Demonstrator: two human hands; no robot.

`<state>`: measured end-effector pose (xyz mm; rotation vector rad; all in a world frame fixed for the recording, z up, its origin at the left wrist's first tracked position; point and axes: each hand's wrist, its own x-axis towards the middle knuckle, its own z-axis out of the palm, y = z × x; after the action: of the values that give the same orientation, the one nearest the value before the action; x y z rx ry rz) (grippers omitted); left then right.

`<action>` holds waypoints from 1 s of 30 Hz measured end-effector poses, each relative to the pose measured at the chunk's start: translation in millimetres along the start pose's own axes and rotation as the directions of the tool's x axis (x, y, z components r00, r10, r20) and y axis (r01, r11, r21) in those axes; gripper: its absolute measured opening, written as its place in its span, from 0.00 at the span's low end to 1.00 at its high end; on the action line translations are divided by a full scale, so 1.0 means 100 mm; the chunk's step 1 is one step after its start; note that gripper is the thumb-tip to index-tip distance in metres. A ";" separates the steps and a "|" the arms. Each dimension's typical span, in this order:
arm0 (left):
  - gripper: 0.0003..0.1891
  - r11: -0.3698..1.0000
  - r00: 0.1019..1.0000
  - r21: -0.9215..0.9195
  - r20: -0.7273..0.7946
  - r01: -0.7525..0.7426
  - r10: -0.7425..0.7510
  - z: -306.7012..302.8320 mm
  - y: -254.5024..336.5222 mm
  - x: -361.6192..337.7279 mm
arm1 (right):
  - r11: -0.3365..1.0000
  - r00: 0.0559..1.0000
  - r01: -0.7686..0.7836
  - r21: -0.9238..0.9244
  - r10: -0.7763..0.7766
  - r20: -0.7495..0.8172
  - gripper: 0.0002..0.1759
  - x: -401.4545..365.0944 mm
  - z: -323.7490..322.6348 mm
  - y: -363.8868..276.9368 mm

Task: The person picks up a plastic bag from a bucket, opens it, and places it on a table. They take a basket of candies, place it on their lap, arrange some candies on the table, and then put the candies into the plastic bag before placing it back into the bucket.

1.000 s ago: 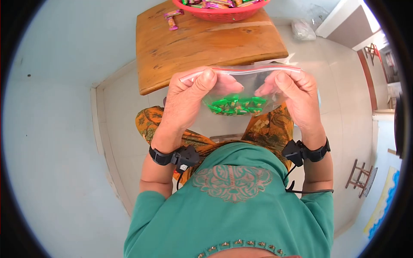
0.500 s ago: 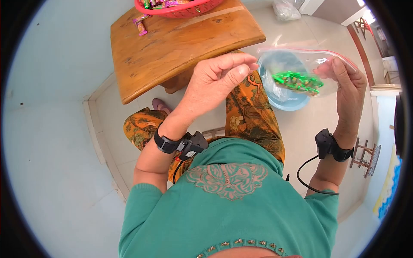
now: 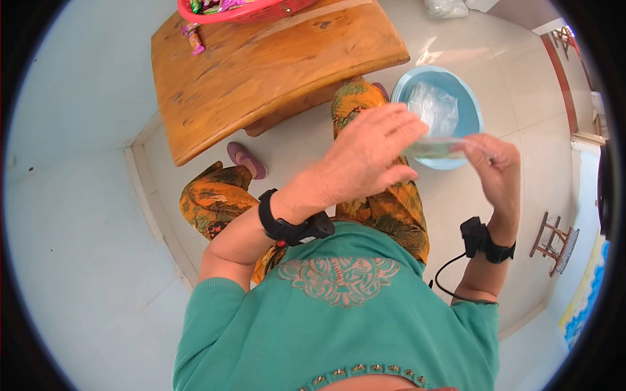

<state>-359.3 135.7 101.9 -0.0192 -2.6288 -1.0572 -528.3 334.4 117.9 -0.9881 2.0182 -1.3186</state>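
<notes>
My right hand [image 3: 497, 171] pinches one end of a clear zip bag [image 3: 438, 148] that holds green-wrapped candies. The bag is seen nearly edge-on and blurred, so the candies show only as a green tint. At the bag's other end is my left hand [image 3: 372, 155], its back turned up, fingers stretched out and thumb apart. Its fingertips overlap the bag's near end. Below and beyond the bag, a light blue basin [image 3: 471, 107] stands on the floor with crumpled clear plastic bags [image 3: 433, 111] in it.
A wooden table [image 3: 280, 72] stands ahead on the left. On it are a red basket [image 3: 261, 13] of wrapped candies and a loose pink-wrapped candy [image 3: 194, 39]. A white plastic bag [image 3: 447, 8] lies on the floor behind. To the right is a small stool [image 3: 554, 242].
Both hands have come down and closer to my body. The bag has swung from broadside to nearly edge-on, and my left hand has moved right to its near end.
</notes>
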 end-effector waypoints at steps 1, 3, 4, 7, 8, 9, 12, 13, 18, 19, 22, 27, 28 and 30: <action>0.36 1.000 1.000 -0.002 -0.004 0.002 -0.002 0.06 -0.02 0.04 | 0.999 0.998 -0.001 -0.046 0.004 0.064 0.09 0.02 0.01 -0.07; 0.29 0.998 0.999 -0.065 0.039 -0.007 0.009 0.18 -0.08 0.08 | 0.997 0.993 0.006 -0.071 0.003 0.117 0.06 0.03 0.02 -0.05; 0.26 0.995 0.998 -0.097 0.062 -0.013 0.019 0.25 -0.10 0.09 | 0.997 0.993 0.004 -0.074 0.004 0.116 0.06 0.02 0.03 -0.01; 0.18 0.989 0.997 -0.135 0.044 -0.058 0.065 0.43 -0.20 0.14 | 0.999 0.986 -0.040 0.021 0.036 0.161 0.06 0.05 -0.03 0.11; 0.15 0.988 0.989 -0.127 0.100 -0.092 0.105 0.48 -0.24 0.14 | 0.999 0.986 -0.048 0.021 0.044 0.163 0.06 0.08 -0.07 0.20; 0.15 0.987 0.990 -0.133 0.103 -0.087 0.101 0.53 -0.28 0.14 | 0.993 0.968 -0.051 0.106 0.023 0.249 0.10 0.10 -0.12 0.31; 0.11 0.987 0.987 -0.045 0.047 -0.152 0.154 0.64 -0.40 0.15 | 0.906 0.958 -0.099 0.412 -0.026 0.286 0.19 0.17 -0.17 0.75; 0.09 0.986 0.983 -0.025 0.069 -0.168 0.169 0.66 -0.44 0.16 | 0.783 0.971 -0.117 0.610 -0.038 0.235 0.25 0.21 -0.16 0.97; 0.08 0.981 0.976 0.030 0.114 -0.192 0.188 0.67 -0.58 0.12 | 0.738 0.769 -0.520 0.431 0.623 -0.140 0.44 0.49 0.01 2.37; 0.09 0.982 0.977 0.023 0.110 -0.186 0.182 0.68 -0.60 0.12 | 0.697 0.686 -0.634 0.335 0.707 -0.174 0.51 0.53 0.10 2.67; 0.10 0.984 0.980 0.000 0.094 -0.177 0.176 0.69 -0.65 0.12 | 0.537 0.511 -0.796 0.278 0.844 -0.164 0.73 0.62 0.41 3.25; 0.12 0.982 0.983 -0.060 -0.013 -0.182 0.181 0.69 -0.70 0.12 | 0.572 0.522 -0.790 0.220 0.817 -0.245 0.82 0.76 0.79 4.18; 0.12 0.980 0.982 -0.065 -0.040 -0.188 0.186 0.69 -0.71 0.12 | 0.553 0.505 -0.806 0.213 0.829 -0.241 0.84 0.80 0.85 4.29; 0.12 0.980 0.981 -0.069 -0.055 -0.187 0.183 0.69 -0.73 0.13 | 0.573 0.525 -0.797 0.189 0.813 -0.251 0.83 0.88 0.96 4.45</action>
<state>-399.9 127.5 9.2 -0.2471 -2.4868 -1.0756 -636.0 326.5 -333.3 0.2823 2.2035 -0.9858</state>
